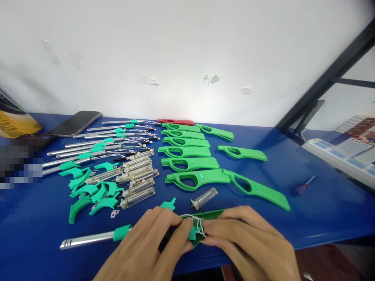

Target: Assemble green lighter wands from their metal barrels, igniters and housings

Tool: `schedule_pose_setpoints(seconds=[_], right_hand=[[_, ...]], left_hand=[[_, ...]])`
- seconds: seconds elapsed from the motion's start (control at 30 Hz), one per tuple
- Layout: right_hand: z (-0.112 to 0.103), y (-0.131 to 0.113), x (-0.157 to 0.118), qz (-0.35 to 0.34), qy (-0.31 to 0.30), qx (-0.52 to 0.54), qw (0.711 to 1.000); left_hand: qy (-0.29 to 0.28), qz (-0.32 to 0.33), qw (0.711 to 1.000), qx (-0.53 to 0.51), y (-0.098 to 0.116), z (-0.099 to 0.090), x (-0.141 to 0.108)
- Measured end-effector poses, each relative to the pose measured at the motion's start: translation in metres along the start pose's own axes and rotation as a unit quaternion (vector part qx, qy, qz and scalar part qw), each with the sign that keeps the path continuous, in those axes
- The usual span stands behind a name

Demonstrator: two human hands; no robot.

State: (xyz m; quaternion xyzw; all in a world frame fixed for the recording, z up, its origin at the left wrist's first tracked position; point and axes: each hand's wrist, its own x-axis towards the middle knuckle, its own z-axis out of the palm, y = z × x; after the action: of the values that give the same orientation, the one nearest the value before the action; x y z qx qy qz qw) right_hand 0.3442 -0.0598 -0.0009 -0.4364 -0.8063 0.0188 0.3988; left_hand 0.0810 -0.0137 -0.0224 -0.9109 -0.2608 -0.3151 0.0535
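Note:
Both hands are closed on a green lighter shell [211, 214] low in the middle of the view. My left hand [149, 238] grips its left part, fingertips against a teal trigger piece [191, 234]. With thumb and fingers, my right hand [249, 238] pinches the shell's right part. White wires [199, 222] loop between the fingertips. A silver lighter tube [90, 239] with a teal collar sticks out left of my left hand. The fingers hide most of the shell's inside. Just beyond lie a clear fuel tank [205, 198] and another teal piece [169, 204].
Several green shells [190, 152] and a red one [175, 122] lie in a column. To the left are wired silver tubes [88, 146], clear tanks [137, 199] and teal triggers [99, 191]. A phone [74, 123] lies at back left, a screwdriver [304, 186] at right.

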Motion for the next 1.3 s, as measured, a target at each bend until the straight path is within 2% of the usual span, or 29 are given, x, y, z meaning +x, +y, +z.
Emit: schedule_pose_setpoints(seconds=[0.17,0.37,0.53,0.63,0.87,1.0,1.1,1.2,1.23,1.3], right_hand=[[0.005,0.0,-0.004,0.028,-0.008,-0.014,0.999],[0.004,-0.001,-0.008,0.017,-0.024,-0.027,0.999],[0.003,-0.003,-0.008,0.022,-0.029,-0.027,0.999],[0.002,-0.002,-0.009,0.023,-0.03,-0.022,0.999],[0.002,0.0,-0.005,0.017,-0.019,-0.01,1.0],[0.004,-0.001,-0.002,0.017,-0.009,0.005,1.0],[0.004,-0.001,-0.005,0.028,-0.005,0.008,1.0],[0.002,-0.001,-0.008,0.039,-0.021,0.002,0.999],[0.002,-0.001,-0.008,0.041,-0.027,0.002,0.999],[0.002,-0.001,-0.008,0.043,-0.033,0.001,0.999]], left_hand=[[-0.029,0.012,1.0,-0.004,-0.002,0.002,-0.001],[-0.002,-0.029,0.999,-0.033,-0.003,0.008,-0.005],[-0.028,-0.014,1.0,-0.002,-0.003,0.007,-0.005],[-0.014,-0.015,1.0,-0.005,-0.001,0.004,-0.003],[0.005,-0.095,0.993,-0.07,0.006,0.007,0.003],[0.014,-0.072,0.995,-0.07,0.002,0.008,0.002],[-0.007,-0.058,0.995,-0.081,0.001,0.007,0.003],[-0.03,-0.113,0.989,-0.09,0.004,0.006,0.004],[-0.033,-0.128,0.988,-0.077,0.006,0.006,0.005],[-0.039,-0.109,0.993,-0.029,0.008,0.005,0.005]])
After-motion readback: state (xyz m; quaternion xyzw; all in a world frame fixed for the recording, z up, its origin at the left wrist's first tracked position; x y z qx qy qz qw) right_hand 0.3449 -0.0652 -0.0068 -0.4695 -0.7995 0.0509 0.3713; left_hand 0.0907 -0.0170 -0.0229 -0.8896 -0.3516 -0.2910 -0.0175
